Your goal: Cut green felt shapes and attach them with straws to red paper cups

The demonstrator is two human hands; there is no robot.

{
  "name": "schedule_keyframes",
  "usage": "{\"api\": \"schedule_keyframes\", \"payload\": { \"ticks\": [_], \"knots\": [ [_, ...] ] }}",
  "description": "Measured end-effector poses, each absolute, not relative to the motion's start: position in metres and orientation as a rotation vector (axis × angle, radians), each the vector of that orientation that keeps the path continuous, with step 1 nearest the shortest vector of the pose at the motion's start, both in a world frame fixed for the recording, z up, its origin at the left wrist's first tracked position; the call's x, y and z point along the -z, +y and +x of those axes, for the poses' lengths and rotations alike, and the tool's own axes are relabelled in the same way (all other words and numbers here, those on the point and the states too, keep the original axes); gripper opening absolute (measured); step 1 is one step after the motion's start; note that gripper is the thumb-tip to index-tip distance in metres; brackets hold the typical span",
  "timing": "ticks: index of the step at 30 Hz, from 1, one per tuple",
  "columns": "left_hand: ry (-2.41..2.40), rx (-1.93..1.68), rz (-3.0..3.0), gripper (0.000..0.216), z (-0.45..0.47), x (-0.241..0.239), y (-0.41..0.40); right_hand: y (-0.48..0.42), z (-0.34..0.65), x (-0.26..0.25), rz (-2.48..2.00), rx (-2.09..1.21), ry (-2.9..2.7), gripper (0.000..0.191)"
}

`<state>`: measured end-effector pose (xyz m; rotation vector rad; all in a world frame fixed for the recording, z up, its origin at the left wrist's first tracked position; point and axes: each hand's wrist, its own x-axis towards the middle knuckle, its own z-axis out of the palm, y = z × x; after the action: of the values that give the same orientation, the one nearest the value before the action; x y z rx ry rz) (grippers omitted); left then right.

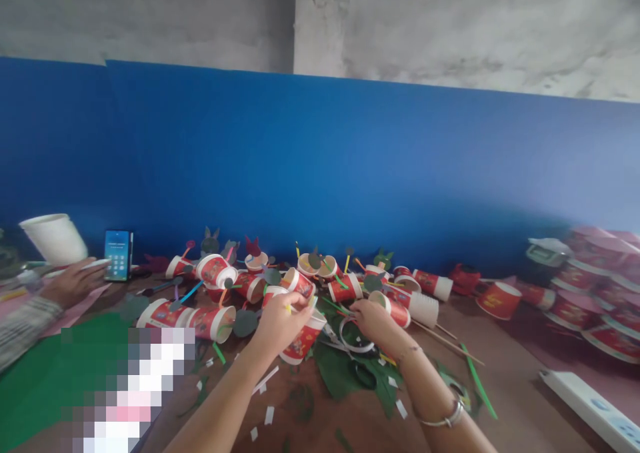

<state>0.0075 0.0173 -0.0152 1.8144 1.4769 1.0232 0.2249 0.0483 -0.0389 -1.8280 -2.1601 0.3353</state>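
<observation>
My left hand [281, 325] is closed on a red paper cup [301, 346], thumb and fingers at its pale rim, with the cup tilted. Small yellowish bits show by its fingertips. To the right, my right hand [374, 321] has its fingers pinched at the end of a thin green strip [334, 306]; its fingertips are partly hidden. Scissors with white handles [356, 350] lie just below that hand, on dark green paper scraps [330, 373]. Around both hands lie several red paper cups [213, 323] with coloured strips and paper animal shapes attached.
At the left, another person's hand [75, 285] is near an upright phone [119, 256] and a white tub [55, 240]. Stacked red cups [575, 310] and a white power strip [595, 400] sit at the right. A blue panel [320, 166] stands behind the table.
</observation>
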Motion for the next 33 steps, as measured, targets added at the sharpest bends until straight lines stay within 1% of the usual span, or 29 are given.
{"api": "schedule_keyframes", "payload": {
  "ticks": [5, 9, 13, 15, 18, 21, 24, 28, 33],
  "knots": [
    [1.480, -1.026, 1.805, 0.019, 0.008, 0.015, 0.017, 0.042, 0.232, 0.037, -1.803, -0.408, -2.199, 0.032],
    [1.471, -1.026, 1.824, 0.019, 0.009, 0.016, 0.017, 0.031, 0.261, 0.028, -2.110, -0.355, -2.101, 0.030],
    [1.482, -1.020, 1.815, 0.018, 0.011, 0.021, 0.018, 0.022, 0.274, 0.039, -2.362, -0.293, -1.995, 0.016],
    [1.498, -1.017, 1.821, 0.017, 0.012, 0.023, 0.018, 0.019, 0.271, 0.049, -2.401, -0.220, -1.953, 0.018],
    [1.525, -1.004, 1.838, 0.017, 0.012, 0.024, 0.018, 0.018, 0.262, 0.064, -2.382, -0.145, -1.908, 0.027],
    [1.524, -1.001, 1.846, 0.017, 0.012, 0.023, 0.017, 0.020, 0.260, 0.075, -2.387, -0.162, -1.874, 0.031],
    [1.504, -1.014, 1.848, 0.018, 0.013, 0.022, 0.017, 0.022, 0.263, 0.079, -2.410, -0.185, -1.877, 0.030],
    [1.488, -1.033, 1.839, 0.018, 0.013, 0.019, 0.016, 0.017, 0.272, 0.068, -2.409, -0.074, -1.926, 0.025],
    [1.500, -1.036, 1.845, 0.017, 0.014, 0.018, 0.016, 0.004, 0.285, 0.029, -2.381, 0.016, -2.118, 0.019]
  ]
}}
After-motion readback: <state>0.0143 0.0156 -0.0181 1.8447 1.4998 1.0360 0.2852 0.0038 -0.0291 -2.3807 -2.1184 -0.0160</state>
